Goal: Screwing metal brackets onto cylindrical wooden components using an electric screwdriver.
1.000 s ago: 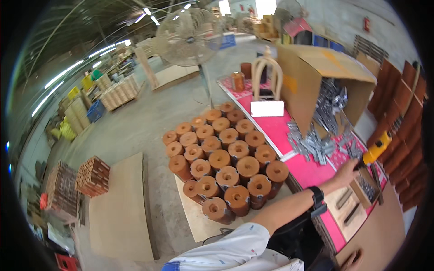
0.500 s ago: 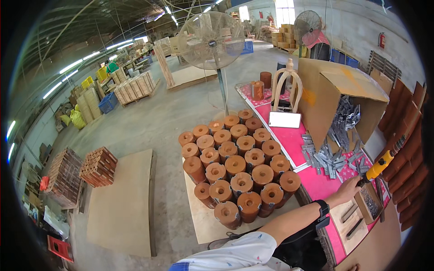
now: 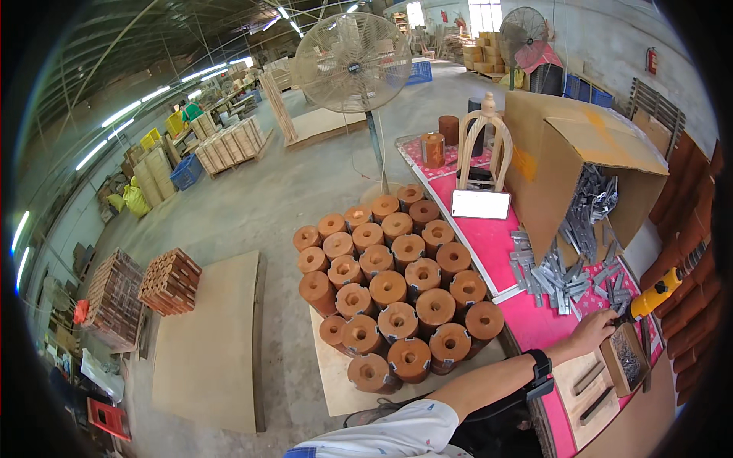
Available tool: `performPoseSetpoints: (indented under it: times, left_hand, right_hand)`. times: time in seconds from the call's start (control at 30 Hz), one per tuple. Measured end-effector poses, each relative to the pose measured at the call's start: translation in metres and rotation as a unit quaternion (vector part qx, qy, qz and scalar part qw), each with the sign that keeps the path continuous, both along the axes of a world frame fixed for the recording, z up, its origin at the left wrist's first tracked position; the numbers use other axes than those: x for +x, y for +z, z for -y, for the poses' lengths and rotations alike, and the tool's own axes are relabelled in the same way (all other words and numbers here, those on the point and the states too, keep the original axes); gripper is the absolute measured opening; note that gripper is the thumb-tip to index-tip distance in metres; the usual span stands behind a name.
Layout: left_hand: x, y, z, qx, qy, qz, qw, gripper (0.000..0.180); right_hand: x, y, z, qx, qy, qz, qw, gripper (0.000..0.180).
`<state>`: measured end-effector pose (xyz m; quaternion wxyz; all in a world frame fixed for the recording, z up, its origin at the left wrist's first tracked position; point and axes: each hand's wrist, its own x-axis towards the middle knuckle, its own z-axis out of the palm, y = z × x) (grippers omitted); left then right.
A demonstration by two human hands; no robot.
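My left hand point(image 3: 592, 333), with a black watch on its wrist, reaches right across the pink-topped table. Its fingers are bent together beside a small cardboard box of screws point(image 3: 628, 356); what they hold, if anything, is hidden. Just past the fingertips is a yellow power screwdriver point(image 3: 657, 294), its bit end pointing up and to the right. Loose grey metal brackets point(image 3: 553, 278) lie in a heap beyond the hand. Two dark bars point(image 3: 595, 406) rest on a wooden board nearer me. My right hand is out of the picture.
Brown wooden cylinders point(image 3: 397, 320) with hollow tops stand in rows left of the table. A tipped carton point(image 3: 527, 168) spills brackets. A phone point(image 3: 480, 204) leans on a wooden arched frame point(image 3: 500, 149). A pedestal fan point(image 3: 353, 65) stands behind; brown panels point(image 3: 691, 298) line the right.
The view has shifted slightly. My left fingertips now show a gap from the screwdriver's dark end, where they touched or overlapped it before. Fingers at the lower right edge have gone out of view.
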<state>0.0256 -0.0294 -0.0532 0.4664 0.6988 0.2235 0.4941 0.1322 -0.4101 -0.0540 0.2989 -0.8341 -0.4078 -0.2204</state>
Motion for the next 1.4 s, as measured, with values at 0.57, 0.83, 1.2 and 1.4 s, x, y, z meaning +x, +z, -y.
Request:
performPoseSetpoints:
  times: [0.57,0.83,1.2,1.4]
  left_hand:
    - [-0.028,0.022,-0.006,-0.107,-0.042,-0.044,0.992,0.026]
    - [-0.036,0.025,-0.009,-0.114,-0.069,-0.09,0.987,0.021]
    - [-0.054,0.045,0.014,-0.181,-0.012,-0.198,0.963,0.026]
    - [-0.097,0.052,0.068,-0.136,0.04,-0.381,0.914,0.022]
  right_hand:
    - [-0.004,-0.011,-0.009,0.053,-0.029,-0.15,0.987,0.008]
    - [-0.011,0.022,-0.012,0.08,0.007,-0.153,0.985,0.008]
    - [-0.004,0.034,-0.006,0.042,0.044,-0.264,0.963,0.012]
    - [0.033,0.065,0.004,-0.019,0.051,-0.47,0.881,0.009]
